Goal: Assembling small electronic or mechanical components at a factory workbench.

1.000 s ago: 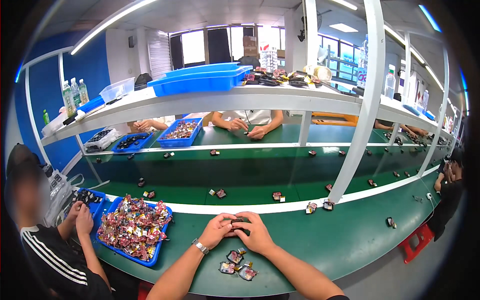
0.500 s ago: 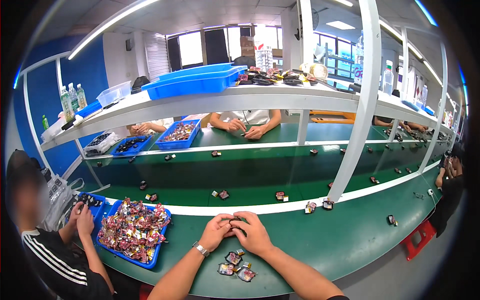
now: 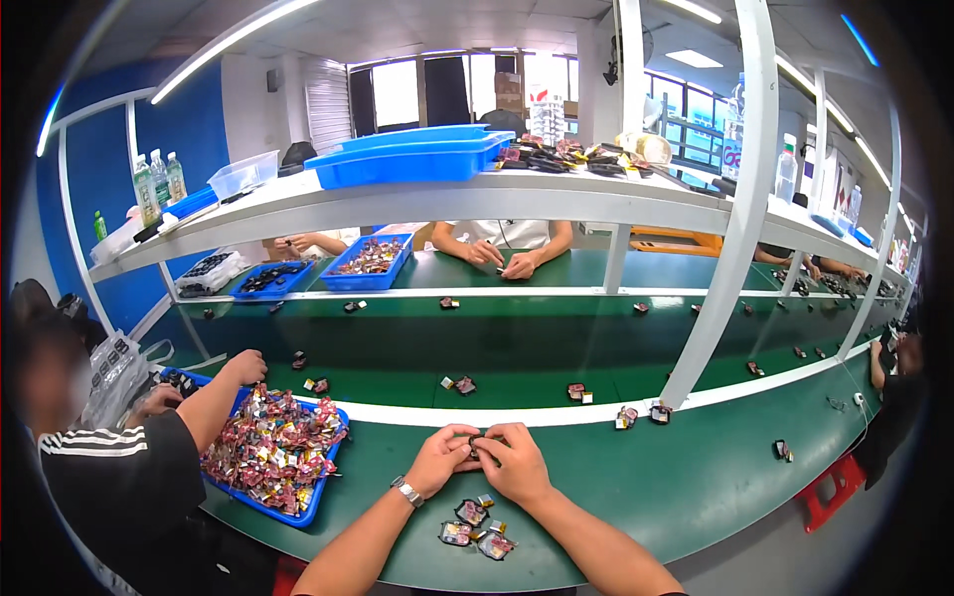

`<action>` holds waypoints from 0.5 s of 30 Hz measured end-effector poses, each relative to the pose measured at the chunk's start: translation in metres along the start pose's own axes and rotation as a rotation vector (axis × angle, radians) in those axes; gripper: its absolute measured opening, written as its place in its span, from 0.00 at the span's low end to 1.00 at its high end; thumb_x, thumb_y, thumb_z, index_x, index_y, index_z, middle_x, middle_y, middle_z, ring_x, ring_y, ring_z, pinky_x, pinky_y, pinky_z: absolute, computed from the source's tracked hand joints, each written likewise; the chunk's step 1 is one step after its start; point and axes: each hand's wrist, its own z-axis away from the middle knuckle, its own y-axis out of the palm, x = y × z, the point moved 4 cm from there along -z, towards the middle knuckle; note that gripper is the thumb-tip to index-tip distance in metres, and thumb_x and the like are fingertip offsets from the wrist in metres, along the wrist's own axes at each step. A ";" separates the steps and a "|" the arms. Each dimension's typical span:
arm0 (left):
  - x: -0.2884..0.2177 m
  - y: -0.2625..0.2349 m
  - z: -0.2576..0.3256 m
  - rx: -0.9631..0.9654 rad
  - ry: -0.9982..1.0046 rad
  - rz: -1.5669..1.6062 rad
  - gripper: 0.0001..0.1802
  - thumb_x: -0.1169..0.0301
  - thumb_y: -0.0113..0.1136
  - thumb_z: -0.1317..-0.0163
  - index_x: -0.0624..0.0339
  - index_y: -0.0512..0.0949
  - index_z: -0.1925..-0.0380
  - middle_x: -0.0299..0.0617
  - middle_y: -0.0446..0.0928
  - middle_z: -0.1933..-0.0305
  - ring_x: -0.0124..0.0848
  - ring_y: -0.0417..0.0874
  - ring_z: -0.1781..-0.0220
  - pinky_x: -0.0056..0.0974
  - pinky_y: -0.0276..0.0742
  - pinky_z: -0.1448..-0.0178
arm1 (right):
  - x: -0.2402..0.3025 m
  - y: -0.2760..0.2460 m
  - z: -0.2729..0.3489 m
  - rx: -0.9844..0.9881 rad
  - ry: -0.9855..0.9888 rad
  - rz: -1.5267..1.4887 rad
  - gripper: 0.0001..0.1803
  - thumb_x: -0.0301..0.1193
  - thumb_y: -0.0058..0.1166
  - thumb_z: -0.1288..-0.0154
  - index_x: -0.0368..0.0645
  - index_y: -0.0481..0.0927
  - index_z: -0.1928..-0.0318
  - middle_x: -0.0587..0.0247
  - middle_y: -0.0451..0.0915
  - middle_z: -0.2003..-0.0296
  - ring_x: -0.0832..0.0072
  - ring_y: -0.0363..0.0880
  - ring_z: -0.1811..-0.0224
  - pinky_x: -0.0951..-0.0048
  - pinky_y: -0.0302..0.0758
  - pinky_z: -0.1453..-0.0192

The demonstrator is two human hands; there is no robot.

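Note:
My left hand (image 3: 442,461), with a metal-band watch (image 3: 406,491) on its wrist, and my right hand (image 3: 516,464) meet over the green table. Their fingertips pinch a small black part (image 3: 476,447) between them, mostly covered by the fingers. Just below my hands, near my forearms, lie three small black-framed electronic assemblies: one at the top (image 3: 471,512), one at the left (image 3: 456,533) and one at the right (image 3: 495,544). Each shows a reddish circuit board, with silver and yellow pieces attached.
To my left, a blue tray (image 3: 336,471) holds a heap of reddish circuit boards (image 3: 270,445); a co-worker's arm (image 3: 214,399) reaches across it. Beyond the white rail, a green belt (image 3: 517,343) carries scattered assemblies. A white post (image 3: 723,223) rises at right, supporting a shelf (image 3: 596,202).
The co-worker at left has stretched an arm over the tray's far edge. My hands stay together on the black part, with the fingers slightly shifted. The whole view has shifted a little.

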 end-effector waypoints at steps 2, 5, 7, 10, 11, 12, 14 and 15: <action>0.001 -0.001 -0.001 -0.002 -0.002 -0.009 0.16 0.80 0.45 0.31 0.62 0.68 0.44 0.47 0.78 0.49 0.33 0.81 0.47 0.40 0.81 0.42 | 0.000 0.000 -0.001 0.025 -0.008 0.020 0.10 0.22 0.65 0.50 0.44 0.84 0.65 0.67 0.78 0.65 0.68 0.78 0.61 0.69 0.78 0.61; 0.001 0.001 0.000 0.002 -0.010 -0.014 0.16 0.81 0.45 0.31 0.61 0.68 0.44 0.46 0.78 0.49 0.33 0.81 0.47 0.40 0.81 0.42 | 0.000 0.002 0.001 0.048 -0.011 0.074 0.09 0.23 0.65 0.48 0.44 0.84 0.64 0.66 0.78 0.64 0.68 0.78 0.61 0.69 0.79 0.60; 0.000 0.003 0.000 -0.005 -0.011 -0.004 0.15 0.80 0.45 0.30 0.62 0.67 0.44 0.46 0.78 0.49 0.34 0.81 0.47 0.41 0.81 0.42 | 0.001 0.002 0.001 0.069 -0.039 0.149 0.09 0.24 0.64 0.47 0.45 0.84 0.63 0.66 0.78 0.63 0.68 0.78 0.61 0.69 0.79 0.60; 0.001 0.001 -0.001 -0.020 -0.010 -0.007 0.15 0.80 0.45 0.30 0.62 0.67 0.45 0.46 0.78 0.49 0.35 0.81 0.47 0.41 0.82 0.42 | -0.003 0.006 0.005 0.046 -0.037 0.133 0.09 0.25 0.64 0.47 0.45 0.84 0.63 0.66 0.79 0.63 0.68 0.78 0.61 0.69 0.79 0.60; 0.001 0.001 -0.001 -0.018 -0.009 -0.007 0.15 0.80 0.45 0.30 0.62 0.67 0.45 0.46 0.78 0.49 0.35 0.81 0.47 0.41 0.82 0.42 | -0.004 0.008 0.006 0.045 -0.037 0.135 0.09 0.25 0.64 0.47 0.45 0.84 0.63 0.66 0.79 0.63 0.68 0.78 0.61 0.69 0.79 0.60; 0.002 0.001 -0.001 -0.021 -0.009 -0.018 0.15 0.79 0.45 0.30 0.62 0.67 0.45 0.46 0.78 0.49 0.35 0.81 0.48 0.41 0.82 0.43 | -0.004 0.009 0.007 0.039 -0.034 0.120 0.09 0.25 0.62 0.47 0.45 0.84 0.62 0.66 0.78 0.63 0.67 0.78 0.59 0.69 0.79 0.60; 0.002 0.001 -0.001 -0.022 -0.009 -0.029 0.14 0.79 0.45 0.30 0.63 0.68 0.45 0.46 0.78 0.49 0.35 0.82 0.48 0.41 0.82 0.43 | -0.004 0.010 0.008 0.033 -0.030 0.106 0.09 0.25 0.60 0.46 0.45 0.83 0.62 0.66 0.78 0.62 0.67 0.77 0.58 0.69 0.80 0.60; 0.001 0.002 0.000 -0.036 -0.014 -0.029 0.14 0.79 0.45 0.30 0.63 0.68 0.46 0.46 0.78 0.49 0.35 0.82 0.48 0.41 0.82 0.43 | -0.004 0.009 0.007 0.023 -0.034 0.114 0.09 0.25 0.60 0.46 0.45 0.83 0.62 0.66 0.78 0.63 0.67 0.78 0.58 0.69 0.80 0.60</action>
